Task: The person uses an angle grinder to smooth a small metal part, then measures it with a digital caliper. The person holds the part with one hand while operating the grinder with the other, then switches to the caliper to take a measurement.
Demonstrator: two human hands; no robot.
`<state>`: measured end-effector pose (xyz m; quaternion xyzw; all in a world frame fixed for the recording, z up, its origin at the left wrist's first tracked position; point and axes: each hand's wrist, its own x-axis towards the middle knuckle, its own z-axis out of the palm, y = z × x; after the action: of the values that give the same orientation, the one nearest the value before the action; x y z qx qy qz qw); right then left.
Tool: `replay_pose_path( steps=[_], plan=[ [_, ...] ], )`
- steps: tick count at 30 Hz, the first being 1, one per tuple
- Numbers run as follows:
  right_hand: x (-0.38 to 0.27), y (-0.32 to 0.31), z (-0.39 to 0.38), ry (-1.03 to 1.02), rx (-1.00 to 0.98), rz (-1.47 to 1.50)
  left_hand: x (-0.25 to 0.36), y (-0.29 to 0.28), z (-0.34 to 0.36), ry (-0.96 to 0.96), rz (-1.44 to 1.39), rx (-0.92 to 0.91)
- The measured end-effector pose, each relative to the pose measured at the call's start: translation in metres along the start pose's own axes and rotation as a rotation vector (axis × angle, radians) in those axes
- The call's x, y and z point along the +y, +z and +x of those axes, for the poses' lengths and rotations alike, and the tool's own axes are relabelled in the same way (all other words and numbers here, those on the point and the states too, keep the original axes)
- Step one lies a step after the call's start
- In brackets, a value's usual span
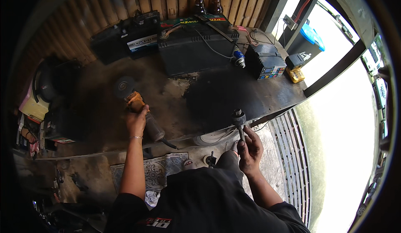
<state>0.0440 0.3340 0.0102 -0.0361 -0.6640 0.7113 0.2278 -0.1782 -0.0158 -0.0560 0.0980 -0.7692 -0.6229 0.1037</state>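
My left hand [136, 122] is closed around an angle grinder [153, 127] over the workbench [209, 120]. The grinder has an orange-brown head, a dark body and a round disc [125, 86] pointing away from me; its cord trails off near the bench's front edge. In my right hand [250, 157], fingers and thumb grip a short metal rod with a round dark head [238, 117]. A small pale stub tops that head. It is held upright in front of the bench edge, apart from the grinder.
Large black batteries [196, 51] line the bench's back, with two brown bottles [216, 3] behind. A spray can [239, 58], a black box-shaped device [266, 61] and a yellow-black battery pack [295, 72] stand at right. A metal grating [292, 149] lies lower right.
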Motion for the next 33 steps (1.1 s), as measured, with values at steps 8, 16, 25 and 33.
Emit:
replay_pose_path(
  steps=[8,16,25,33],
  plan=[
    [0.000,0.018,0.006,0.055,-0.088,0.076,-0.023,0.018,-0.004,0.051,-0.038,0.260],
    [0.004,0.022,0.009,0.084,-0.115,0.048,-0.043,0.021,0.009,0.176,0.105,0.335],
    [0.001,0.036,0.017,0.084,-0.191,0.041,0.066,0.026,-0.054,0.561,0.464,-0.026],
    [0.026,0.094,0.052,0.152,-0.347,0.083,0.070,0.036,-0.052,0.487,0.254,-0.566]
  ],
)
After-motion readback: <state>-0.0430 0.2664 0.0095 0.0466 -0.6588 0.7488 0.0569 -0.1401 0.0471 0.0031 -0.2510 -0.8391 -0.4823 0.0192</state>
